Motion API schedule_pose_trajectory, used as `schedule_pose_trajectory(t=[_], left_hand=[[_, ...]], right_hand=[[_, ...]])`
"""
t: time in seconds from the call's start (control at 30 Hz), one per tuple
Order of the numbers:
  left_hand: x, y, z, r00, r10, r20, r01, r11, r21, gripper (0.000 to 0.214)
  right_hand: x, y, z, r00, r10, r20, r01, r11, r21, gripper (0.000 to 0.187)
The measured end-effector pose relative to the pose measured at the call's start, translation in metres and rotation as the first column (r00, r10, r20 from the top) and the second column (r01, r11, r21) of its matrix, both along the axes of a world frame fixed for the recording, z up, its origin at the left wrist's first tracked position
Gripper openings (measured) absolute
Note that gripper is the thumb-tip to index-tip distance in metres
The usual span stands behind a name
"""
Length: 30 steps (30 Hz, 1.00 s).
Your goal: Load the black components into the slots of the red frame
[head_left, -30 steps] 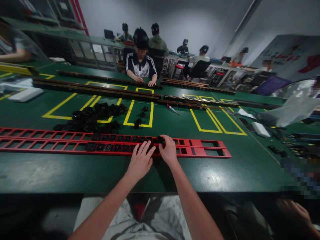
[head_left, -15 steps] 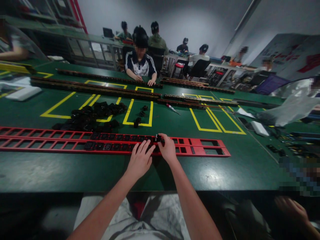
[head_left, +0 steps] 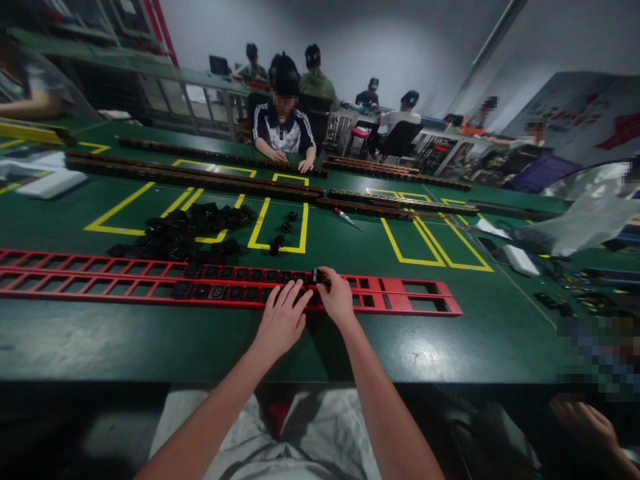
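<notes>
Two long red slotted rails [head_left: 400, 297] lie side by side across the green table [head_left: 150, 347]. Black socket modules [head_left: 235, 274] fill several slots in their middle stretch. My left hand [head_left: 281, 320] lies flat on the near rail with its fingers stretched out over the filled slots. My right hand [head_left: 337, 298] is closed in a pinch on a black socket module [head_left: 317, 276] at the far rail, just right of the last filled slot. A pile of loose black socket modules [head_left: 193, 230] sits beyond the rails to the left.
Yellow tape rectangles [head_left: 280, 223] mark the table. A red-handled screwdriver [head_left: 345, 217] lies past the rails. Long dark rails [head_left: 200, 179] run across the far side, where a seated person [head_left: 283, 127] works. Small parts and a white block [head_left: 520, 259] lie at right; another person's hand [head_left: 587, 423] shows lower right.
My right hand has tipped the black module up at the far rail, so its pale edge now shows. My left hand stays flat on the near rail.
</notes>
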<state>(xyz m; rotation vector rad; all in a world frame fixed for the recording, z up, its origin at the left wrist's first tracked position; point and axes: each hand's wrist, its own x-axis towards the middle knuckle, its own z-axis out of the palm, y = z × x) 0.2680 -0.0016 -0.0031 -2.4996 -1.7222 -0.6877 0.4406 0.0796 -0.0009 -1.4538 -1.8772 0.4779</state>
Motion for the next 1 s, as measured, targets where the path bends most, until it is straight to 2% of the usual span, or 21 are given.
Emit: schedule_pose_trajectory(t=[0.6, 1.0], left_hand=[[-0.0009, -0.0004, 0.001, 1.0, 0.003, -0.001, -0.003, 1.0, -0.007, 0.052], [-0.0011, -0.0007, 0.0027, 1.0, 0.004, -0.009, -0.004, 1.0, -0.025, 0.052]], right_hand=[[-0.0005, 0.0035, -0.0064, 1.0, 0.012, 0.026, -0.012, 1.0, 0.017, 0.046], [-0.0057, -0.0023, -0.0017, 0.989, 0.027, 0.142, -0.035, 0.998, 0.055, 0.047]])
